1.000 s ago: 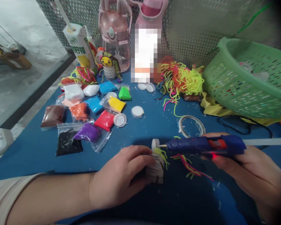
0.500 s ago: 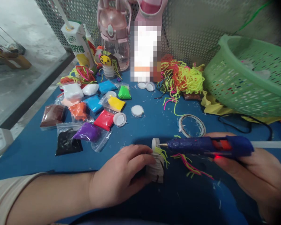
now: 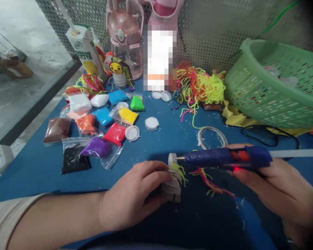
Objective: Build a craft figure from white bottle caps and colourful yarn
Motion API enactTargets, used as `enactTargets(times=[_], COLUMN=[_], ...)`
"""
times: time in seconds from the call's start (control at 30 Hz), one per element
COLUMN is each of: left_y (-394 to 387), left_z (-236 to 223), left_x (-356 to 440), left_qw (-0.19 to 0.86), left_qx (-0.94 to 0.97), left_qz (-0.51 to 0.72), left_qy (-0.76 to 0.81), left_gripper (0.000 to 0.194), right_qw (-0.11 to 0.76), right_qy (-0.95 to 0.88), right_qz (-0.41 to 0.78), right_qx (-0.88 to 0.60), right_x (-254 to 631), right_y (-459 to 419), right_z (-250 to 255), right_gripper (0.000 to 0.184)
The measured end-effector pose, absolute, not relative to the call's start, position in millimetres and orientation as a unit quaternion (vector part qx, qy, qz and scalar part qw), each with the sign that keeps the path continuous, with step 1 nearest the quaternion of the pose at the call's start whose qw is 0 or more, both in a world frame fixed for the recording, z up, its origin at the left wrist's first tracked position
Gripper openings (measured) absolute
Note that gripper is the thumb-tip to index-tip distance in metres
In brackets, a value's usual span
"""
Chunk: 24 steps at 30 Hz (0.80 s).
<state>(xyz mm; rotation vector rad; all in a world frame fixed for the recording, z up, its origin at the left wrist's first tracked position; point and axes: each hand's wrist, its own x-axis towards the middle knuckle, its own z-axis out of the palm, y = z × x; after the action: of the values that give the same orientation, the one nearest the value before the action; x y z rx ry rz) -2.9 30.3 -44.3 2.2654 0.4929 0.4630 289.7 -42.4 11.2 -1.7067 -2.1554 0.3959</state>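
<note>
My left hand point(image 3: 138, 196) grips a small ribbed white bottle point(image 3: 173, 189) lying on its side on the table, its round white end point(image 3: 171, 159) facing away from me. Short yellow-green yarn strands point(image 3: 179, 172) hang at its neck. In my right hand point(image 3: 273, 184) is a blue hot glue gun point(image 3: 219, 158), its red light glowing near my thumb and a pale glue stick point(image 3: 297, 152) coming out of its back. The metal nozzle tip is at or very near the round white end; contact cannot be made out. Pink and yellow yarn pieces point(image 3: 210, 180) lie beneath the gun.
Bags of coloured clay point(image 3: 96, 147) lie left on the blue table point(image 3: 156, 146). White lids point(image 3: 151, 123), a tape ring point(image 3: 212, 137) and a yarn heap point(image 3: 206, 85) lie beyond my hands. A green basket point(image 3: 266, 97) stands right; a yellow-faced doll point(image 3: 117, 71) and pink bottle point(image 3: 126, 31) stand behind.
The glue gun has shifted slightly left and up, its tip staying by the bottle's white end. My left hand keeps its hold; the whole view has shifted slightly.
</note>
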Motion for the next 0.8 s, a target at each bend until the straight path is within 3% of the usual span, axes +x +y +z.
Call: enactTargets(times=[0.37,0.53,0.67,0.8], left_y=[31,31,31,32], left_z=[-45,-45,-45,-44], left_x=[-4,-4,-4,-4], left_qw=[0.385,0.385,0.387,0.391], left_qx=[0.887,0.889,0.889,0.889], left_qz=[0.169,0.163,0.160,0.154], left_qy=[0.191,0.189,0.186,0.183], left_gripper=[0.041,0.043,0.041,0.042], right_qw=[0.180,0.207,0.255,0.243], right_qy=[-0.765,-0.730,-0.670,-0.612], right_qz=[0.155,0.163,0.262,0.377], right_qx=[-0.598,-0.631,-0.646,-0.651], right_x=[295,303,305,301], right_y=[-41,-44,-45,-40], right_z=[8,7,1,0], right_gripper=[0.014,0.022,0.028,0.038])
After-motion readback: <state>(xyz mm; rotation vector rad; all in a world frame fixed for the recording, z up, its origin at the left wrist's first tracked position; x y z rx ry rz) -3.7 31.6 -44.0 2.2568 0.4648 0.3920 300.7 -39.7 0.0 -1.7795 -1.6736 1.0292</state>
